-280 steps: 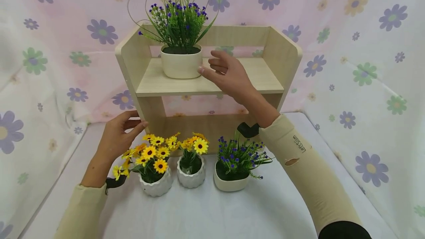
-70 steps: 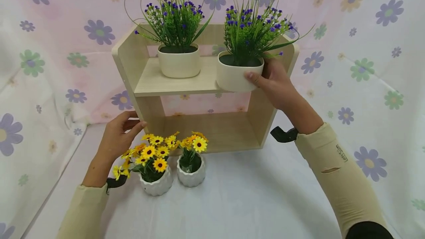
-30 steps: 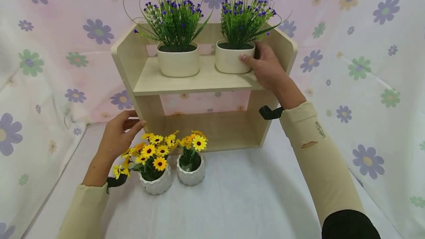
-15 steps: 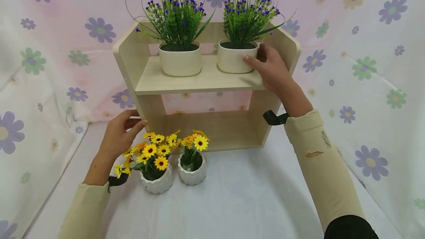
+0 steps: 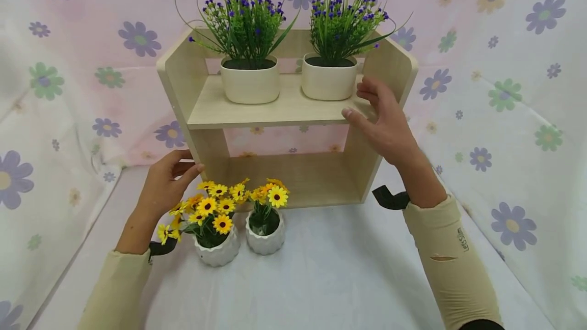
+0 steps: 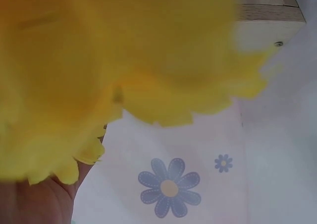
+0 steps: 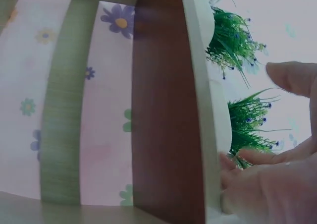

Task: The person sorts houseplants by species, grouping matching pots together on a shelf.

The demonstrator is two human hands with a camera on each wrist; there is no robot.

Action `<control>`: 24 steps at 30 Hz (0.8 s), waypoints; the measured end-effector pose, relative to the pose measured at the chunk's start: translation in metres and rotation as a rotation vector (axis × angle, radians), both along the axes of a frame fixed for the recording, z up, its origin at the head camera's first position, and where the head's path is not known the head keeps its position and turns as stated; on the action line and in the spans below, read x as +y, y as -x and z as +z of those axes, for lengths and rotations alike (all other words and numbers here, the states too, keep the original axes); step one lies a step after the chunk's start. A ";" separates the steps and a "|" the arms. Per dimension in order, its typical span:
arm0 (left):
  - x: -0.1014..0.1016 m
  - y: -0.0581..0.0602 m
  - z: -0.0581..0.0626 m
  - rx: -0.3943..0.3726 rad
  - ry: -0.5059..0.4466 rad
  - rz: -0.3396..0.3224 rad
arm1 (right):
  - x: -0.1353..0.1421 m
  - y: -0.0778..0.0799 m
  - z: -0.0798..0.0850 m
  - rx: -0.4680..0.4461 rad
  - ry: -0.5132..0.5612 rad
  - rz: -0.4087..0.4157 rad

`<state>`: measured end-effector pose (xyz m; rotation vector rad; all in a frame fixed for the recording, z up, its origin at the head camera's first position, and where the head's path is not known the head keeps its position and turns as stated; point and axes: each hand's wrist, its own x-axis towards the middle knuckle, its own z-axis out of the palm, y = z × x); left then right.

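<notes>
A two-tier light wooden shelf [image 5: 284,116] stands on the white-covered table. On its upper board sit two cream pots of purple-flowered grass, the left pot [image 5: 250,85] and the right pot [image 5: 329,81]. My right hand [image 5: 385,124] is beside and in front of the right pot, thumb and fingers spread apart, holding nothing. At the shelf's lower left side my left hand [image 5: 165,182] grips the front edge of the side panel [image 5: 198,154], thumb in front and fingers on the outer face. Yellow petals [image 6: 119,60] block most of the left wrist view.
Two white scalloped pots with yellow sunflowers, a left one [image 5: 217,251] and a smaller right one [image 5: 266,238], stand on the table before the shelf, near my left forearm. A flowered curtain [image 5: 504,39] hangs behind and at both sides.
My right hand lifted a second purple-flowered pot from the table and set it on the upper board's right side. It has since let go and drawn back toward me. My left hand stayed put.
</notes>
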<state>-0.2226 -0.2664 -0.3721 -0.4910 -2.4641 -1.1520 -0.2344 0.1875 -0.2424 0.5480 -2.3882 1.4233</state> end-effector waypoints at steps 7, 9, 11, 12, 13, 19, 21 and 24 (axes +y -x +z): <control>0.001 0.001 -0.002 -0.006 -0.005 -0.005 | 0.002 -0.011 -0.038 0.354 0.101 0.110; 0.001 0.001 -0.002 -0.014 -0.006 0.000 | 0.000 -0.013 -0.048 0.418 0.154 0.169; 0.001 0.001 -0.002 -0.021 -0.002 0.006 | -0.002 -0.016 -0.058 0.454 0.200 0.215; 0.001 0.000 -0.001 -0.025 -0.001 0.008 | -0.004 -0.018 -0.063 0.463 0.211 0.230; 0.001 0.000 -0.001 -0.027 0.001 0.011 | -0.005 -0.019 -0.068 0.467 0.224 0.245; 0.001 -0.001 0.000 -0.040 0.016 0.035 | -0.015 -0.018 -0.096 0.413 0.262 0.303; 0.002 -0.001 0.000 -0.045 0.021 0.043 | -0.019 -0.017 -0.104 0.380 0.247 0.308; 0.002 -0.001 0.000 -0.043 0.029 0.049 | -0.026 -0.017 -0.113 0.334 0.203 0.325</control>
